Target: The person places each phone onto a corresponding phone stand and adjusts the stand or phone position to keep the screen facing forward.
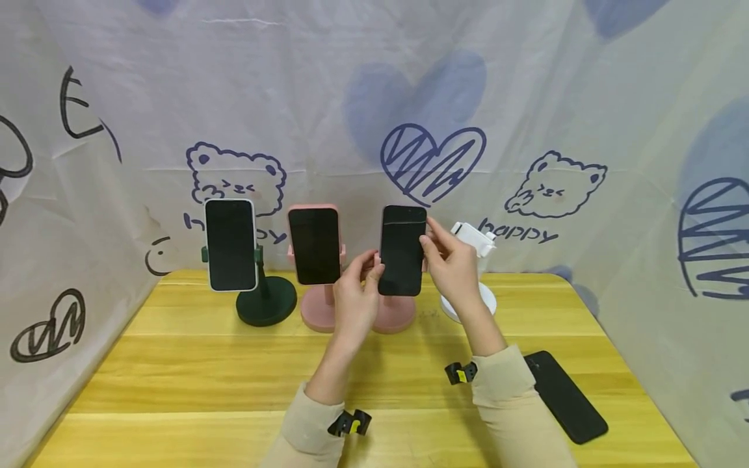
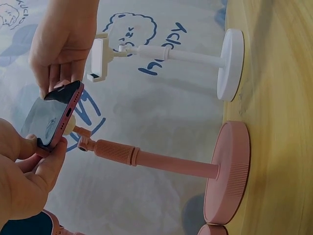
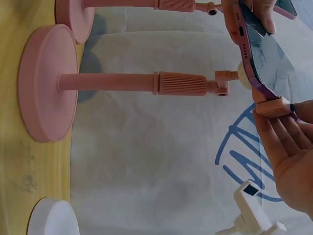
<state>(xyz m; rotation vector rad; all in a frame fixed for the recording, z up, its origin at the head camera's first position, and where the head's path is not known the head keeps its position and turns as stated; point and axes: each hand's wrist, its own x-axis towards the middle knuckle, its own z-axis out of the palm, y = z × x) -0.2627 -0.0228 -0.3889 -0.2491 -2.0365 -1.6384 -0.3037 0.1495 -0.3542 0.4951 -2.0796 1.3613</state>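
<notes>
A smartphone [image 1: 402, 253] with a dark screen and purplish frame sits upright at the head of a pink phone stand [image 2: 178, 164]. My left hand [image 1: 358, 296] pinches its left edge, thumb on the front and fingers behind, by the clamp. On the opposite edge, my right hand [image 1: 453, 266] holds the phone between thumb and fingers. A pink clamp arm [image 3: 273, 106] lies against that edge in the right wrist view, touched by the right fingers. The stand's round base [image 1: 393, 316] rests on the table, partly behind my left hand.
To the left stand a green stand [image 1: 266, 302] with a white-framed phone [image 1: 231, 244] and another pink stand [image 1: 318, 312] with a phone [image 1: 316, 246]. A white stand [image 1: 482, 240] holds no phone at right. A black phone [image 1: 566, 396] lies on the wooden table [image 1: 193, 390].
</notes>
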